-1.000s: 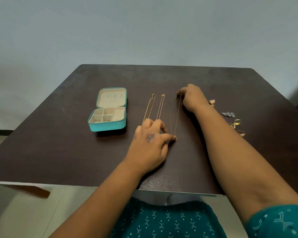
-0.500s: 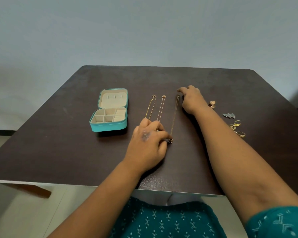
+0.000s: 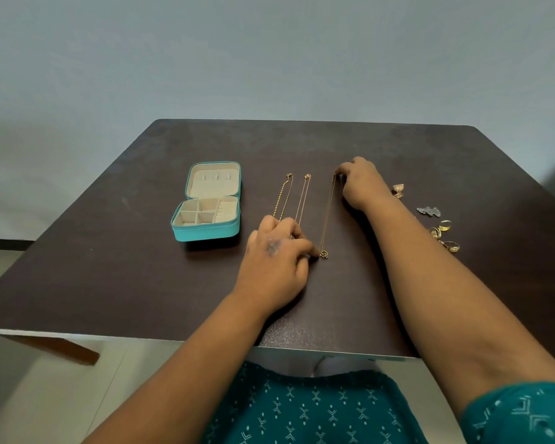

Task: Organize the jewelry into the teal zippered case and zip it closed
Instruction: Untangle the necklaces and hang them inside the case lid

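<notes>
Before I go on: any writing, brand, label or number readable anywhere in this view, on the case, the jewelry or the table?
None readable.
Teal zippered case: open, no logo or label visible on its shell or cream lining.
Necklaces, rings and earrings: too small to show any stamp or engraving.
Table: bare dark surface, no marks that read as text.
Garment: printed pattern only, no letters.

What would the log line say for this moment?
case: open | third chain: on table | left hand: at pendant end | right hand: pinching top end
</notes>
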